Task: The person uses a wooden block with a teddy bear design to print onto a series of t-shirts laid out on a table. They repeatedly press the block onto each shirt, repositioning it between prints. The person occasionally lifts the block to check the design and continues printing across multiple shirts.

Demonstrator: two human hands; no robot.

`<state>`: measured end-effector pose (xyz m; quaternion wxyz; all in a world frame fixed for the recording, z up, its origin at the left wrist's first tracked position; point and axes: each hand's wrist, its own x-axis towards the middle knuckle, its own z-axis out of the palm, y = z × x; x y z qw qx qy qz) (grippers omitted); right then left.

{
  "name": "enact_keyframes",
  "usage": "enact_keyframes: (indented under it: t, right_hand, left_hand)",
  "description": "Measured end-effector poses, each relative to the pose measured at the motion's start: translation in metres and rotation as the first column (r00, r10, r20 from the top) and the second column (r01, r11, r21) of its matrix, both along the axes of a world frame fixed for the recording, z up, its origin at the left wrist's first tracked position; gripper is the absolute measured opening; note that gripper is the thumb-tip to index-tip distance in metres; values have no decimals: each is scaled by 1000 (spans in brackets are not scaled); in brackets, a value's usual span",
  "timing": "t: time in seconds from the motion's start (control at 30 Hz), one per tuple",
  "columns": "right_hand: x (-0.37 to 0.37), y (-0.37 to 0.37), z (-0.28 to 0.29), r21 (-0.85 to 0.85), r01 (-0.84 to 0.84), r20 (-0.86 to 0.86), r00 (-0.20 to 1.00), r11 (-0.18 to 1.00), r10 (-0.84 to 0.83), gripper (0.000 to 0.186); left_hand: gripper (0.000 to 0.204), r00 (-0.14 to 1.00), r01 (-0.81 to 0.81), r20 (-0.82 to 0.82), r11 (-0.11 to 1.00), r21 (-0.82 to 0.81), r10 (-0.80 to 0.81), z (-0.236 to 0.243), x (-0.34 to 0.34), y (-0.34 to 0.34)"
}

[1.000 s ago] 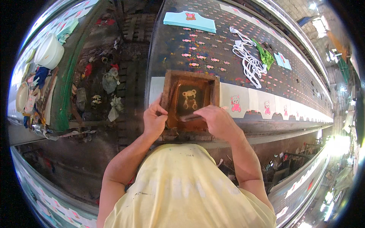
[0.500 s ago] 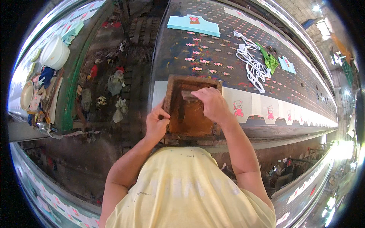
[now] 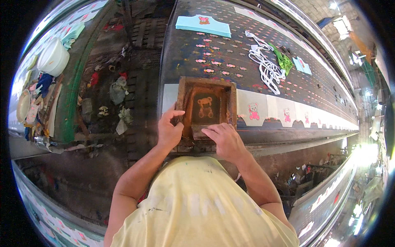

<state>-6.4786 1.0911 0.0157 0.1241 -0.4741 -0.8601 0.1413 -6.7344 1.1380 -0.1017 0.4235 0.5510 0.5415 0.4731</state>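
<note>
A brown-stained wooden screen printing frame (image 3: 233, 101) lies at the table's near edge, with a bear-shaped stencil (image 3: 205, 108) showing in its mesh. My left hand (image 3: 170, 131) grips the frame's left side, thumb and fingers closed on the wood. Inside the frame, at its near end, my right hand (image 3: 225, 140) pinches a small flat squeegee (image 3: 198, 131). Part of a pale fabric piece (image 3: 170, 95) sticks out under the frame's left side. To the right, a row of pale pieces with pink bear prints (image 3: 253, 113) runs along the table edge.
Farther back on the dark table (image 3: 230, 49) are a stack of light blue pieces (image 3: 203, 26), a tangled white cord (image 3: 265, 66) and a green cloth (image 3: 284, 61). A white tub (image 3: 53, 57) stands on the left table. Scraps (image 3: 119, 90) litter the gap between the tables.
My right hand has drawn the squeegee from the far end of the frame toward me, uncovering the bear stencil. My left hand still holds the frame's side.
</note>
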Motion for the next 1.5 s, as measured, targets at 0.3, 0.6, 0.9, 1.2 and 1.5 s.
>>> enact_keyframes:
  t: [0.3, 0.6, 0.9, 1.2, 1.5]
  right_hand:
    - [-1, -8, 7, -34, 41, -79, 996, 999, -43, 56]
    - [15, -15, -19, 96, 110, -379, 923, 989, -66, 47]
    - [102, -31, -26, 193, 260, -472, 870, 946, -143, 43]
    - [229, -44, -34, 145, 281, -517, 839, 949, -169, 39]
    - [276, -35, -32, 93, 108, -581, 813, 990, -34, 41]
  left_hand:
    - [39, 1000, 16, 11, 1000, 14, -16, 0, -1, 1]
    - [26, 998, -25, -54, 999, 35, 27, 23, 4, -2]
    - [26, 999, 5, -39, 956, 295, 7, 37, 93, -7]
    - [24, 980, -26, 201, 995, 99, 5, -4, 221, -12]
    - [24, 942, -23, 330, 991, -133, 66, 4, 238, -13]
